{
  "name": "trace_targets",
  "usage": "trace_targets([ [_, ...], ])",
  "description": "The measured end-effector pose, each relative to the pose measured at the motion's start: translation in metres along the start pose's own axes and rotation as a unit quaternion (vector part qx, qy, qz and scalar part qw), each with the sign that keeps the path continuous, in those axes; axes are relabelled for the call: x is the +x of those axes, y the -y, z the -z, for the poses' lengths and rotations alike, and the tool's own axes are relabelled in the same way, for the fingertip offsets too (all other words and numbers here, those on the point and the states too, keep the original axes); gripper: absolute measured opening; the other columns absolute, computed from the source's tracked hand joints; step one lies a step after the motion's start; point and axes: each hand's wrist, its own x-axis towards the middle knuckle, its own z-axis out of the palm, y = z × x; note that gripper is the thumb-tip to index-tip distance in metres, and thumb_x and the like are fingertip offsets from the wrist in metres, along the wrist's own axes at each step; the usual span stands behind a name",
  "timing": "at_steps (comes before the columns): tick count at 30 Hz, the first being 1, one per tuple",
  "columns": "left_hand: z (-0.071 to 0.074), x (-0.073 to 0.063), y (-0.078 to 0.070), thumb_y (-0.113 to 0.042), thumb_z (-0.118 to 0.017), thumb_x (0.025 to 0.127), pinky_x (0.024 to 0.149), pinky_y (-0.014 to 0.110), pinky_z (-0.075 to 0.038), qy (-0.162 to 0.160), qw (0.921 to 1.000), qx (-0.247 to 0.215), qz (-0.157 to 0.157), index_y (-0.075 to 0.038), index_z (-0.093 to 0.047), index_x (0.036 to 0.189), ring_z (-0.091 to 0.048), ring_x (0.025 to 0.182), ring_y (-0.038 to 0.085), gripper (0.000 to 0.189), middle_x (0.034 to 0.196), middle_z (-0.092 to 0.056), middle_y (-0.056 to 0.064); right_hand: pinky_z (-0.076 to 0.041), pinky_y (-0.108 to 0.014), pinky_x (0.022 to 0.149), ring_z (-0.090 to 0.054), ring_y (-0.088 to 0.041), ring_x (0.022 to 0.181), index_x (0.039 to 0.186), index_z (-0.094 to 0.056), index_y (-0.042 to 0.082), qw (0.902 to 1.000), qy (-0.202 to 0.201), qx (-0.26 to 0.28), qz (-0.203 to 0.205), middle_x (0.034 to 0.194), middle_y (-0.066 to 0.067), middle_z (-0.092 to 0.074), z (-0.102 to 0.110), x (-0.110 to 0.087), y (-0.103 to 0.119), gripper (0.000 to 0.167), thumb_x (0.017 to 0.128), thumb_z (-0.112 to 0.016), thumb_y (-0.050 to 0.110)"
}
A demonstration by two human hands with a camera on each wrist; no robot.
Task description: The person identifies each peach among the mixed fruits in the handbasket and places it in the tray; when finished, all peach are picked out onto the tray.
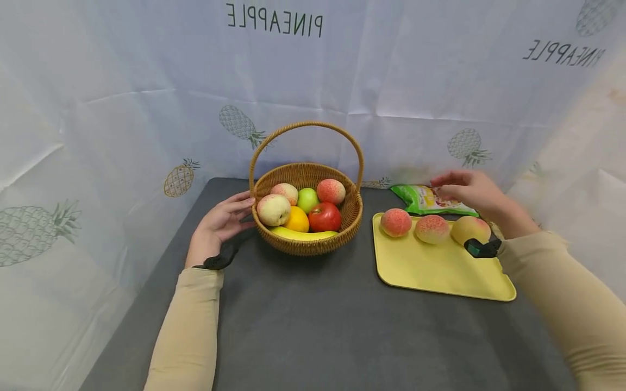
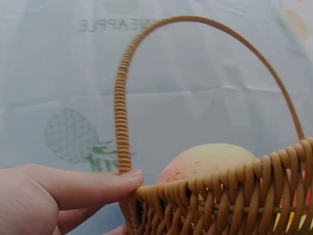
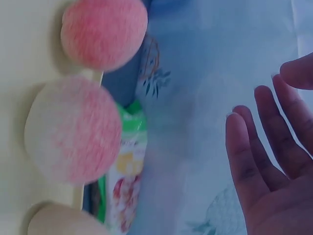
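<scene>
My left hand [image 1: 222,220] touches the left side of a wicker basket [image 1: 308,247], its fingers nearly straight. In the left wrist view one fingertip [image 2: 132,180] rests at the rim beside the foot of the basket's handle [image 2: 122,107]. Inside the basket are peaches [image 1: 330,191], a green apple [image 1: 307,200], a red apple [image 1: 325,218], an orange [image 1: 296,220] and a banana [image 1: 303,235]. My right hand [image 1: 476,195] hangs over a green and white snack bag [image 1: 423,199], fingers spread and slightly bent. Nothing shows in that hand in the right wrist view.
A yellow tray [image 1: 430,271] lies right of the basket. Along its back edge sit three peach-like fruits, a red one [image 1: 396,222], a speckled one [image 1: 432,229] and a yellowish one [image 1: 470,231]. A pineapple-print curtain [image 1: 391,65] stands behind the dark table [image 1: 313,320].
</scene>
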Motion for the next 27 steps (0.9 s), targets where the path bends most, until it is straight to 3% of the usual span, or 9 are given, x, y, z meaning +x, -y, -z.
trace_targets([
  [7, 0.008, -0.002, -0.001, -0.012, -0.052, 0.109, 0.105, 0.049, -0.042, 0.01, 0.9998, 0.015, 0.002, -0.015, -0.044, 0.149, -0.048, 0.132, 0.021, 0.041, 0.137, -0.053, 0.0, -0.053, -0.035, 0.068, -0.067, -0.022, 0.099, 0.132, -0.063, 0.01, 0.9981, 0.029, 0.024, 0.047, 0.123, -0.006, -0.068, -0.024, 0.01, 0.041, 0.035, 0.104, -0.063, 0.03],
  [12, 0.01, 0.002, -0.006, -0.013, -0.055, 0.109, 0.103, 0.048, -0.046, 0.025, 0.9985, 0.047, -0.009, -0.012, -0.042, 0.151, -0.036, 0.143, 0.028, 0.044, 0.142, -0.048, 0.002, -0.057, -0.034, 0.076, -0.069, -0.024, 0.098, 0.126, -0.067, 0.006, 0.9925, 0.056, 0.046, 0.098, 0.118, -0.009, -0.07, -0.046, 0.018, 0.072, 0.027, 0.102, -0.066, 0.02],
  [14, 0.01, 0.004, -0.006, -0.013, -0.055, 0.108, 0.103, 0.049, -0.045, 0.024, 0.9984, 0.05, -0.011, -0.01, -0.041, 0.152, -0.036, 0.143, 0.028, 0.045, 0.143, -0.048, 0.003, -0.057, -0.035, 0.084, -0.068, -0.024, 0.101, 0.123, -0.068, 0.005, 0.9885, 0.072, 0.062, 0.118, 0.118, -0.011, -0.069, -0.057, 0.022, 0.082, 0.025, 0.101, -0.066, 0.016],
  [18, 0.01, 0.007, -0.001, -0.014, -0.057, 0.108, 0.105, 0.051, -0.043, 0.017, 0.9987, 0.045, -0.014, -0.009, -0.042, 0.152, -0.039, 0.141, 0.026, 0.047, 0.142, -0.049, 0.003, -0.058, -0.036, 0.085, -0.067, -0.027, 0.104, 0.123, -0.067, -0.002, 0.9787, 0.105, 0.084, 0.155, 0.12, -0.016, -0.068, -0.078, 0.031, 0.098, 0.028, 0.099, -0.065, 0.011],
  [23, 0.009, 0.006, 0.004, -0.014, -0.059, 0.107, 0.104, 0.051, -0.044, 0.008, 0.9987, 0.045, -0.021, -0.009, -0.045, 0.149, -0.044, 0.135, 0.026, 0.045, 0.139, -0.052, 0.003, -0.057, -0.041, 0.088, -0.066, -0.032, 0.107, 0.123, -0.067, -0.001, 0.9706, 0.144, 0.087, 0.172, 0.121, -0.016, -0.068, -0.097, 0.042, 0.111, 0.028, 0.097, -0.066, 0.011],
  [27, 0.007, 0.005, 0.003, -0.014, -0.058, 0.107, 0.1, 0.048, -0.048, 0.006, 0.9985, 0.049, -0.022, -0.01, -0.048, 0.146, -0.05, 0.13, 0.024, 0.04, 0.136, -0.055, 0.002, -0.057, -0.042, 0.088, -0.067, -0.028, 0.103, 0.124, -0.066, -0.001, 0.9704, 0.166, 0.077, 0.157, 0.123, -0.015, -0.068, -0.105, 0.048, 0.118, 0.03, 0.098, -0.068, 0.013],
])
